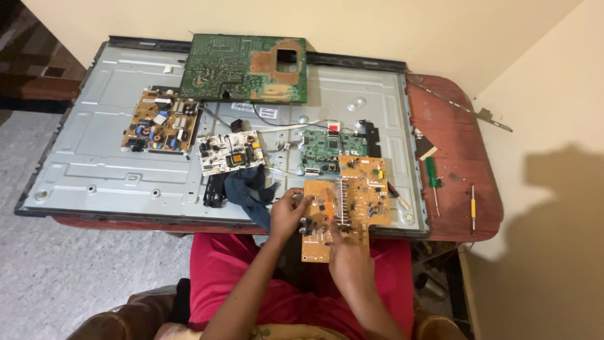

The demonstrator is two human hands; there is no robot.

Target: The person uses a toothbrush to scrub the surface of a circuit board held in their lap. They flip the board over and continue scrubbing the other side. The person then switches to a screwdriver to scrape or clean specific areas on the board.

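Red table (462,157), metal TV back panel (94,164) on it. Left hand (286,214) fingers pinch orange board (352,201) edge; right hand (349,255) fingers pressed on board's near end.

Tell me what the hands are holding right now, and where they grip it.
Both hold the orange circuit board: left hand at its left edge, right hand at its bottom edge.

Both forearms reach forward from the near edge, converging toward the middle. The left hand (286,213) has its fingers curled in a grip. The right hand (348,257) lies palm down, fingers extended forward.
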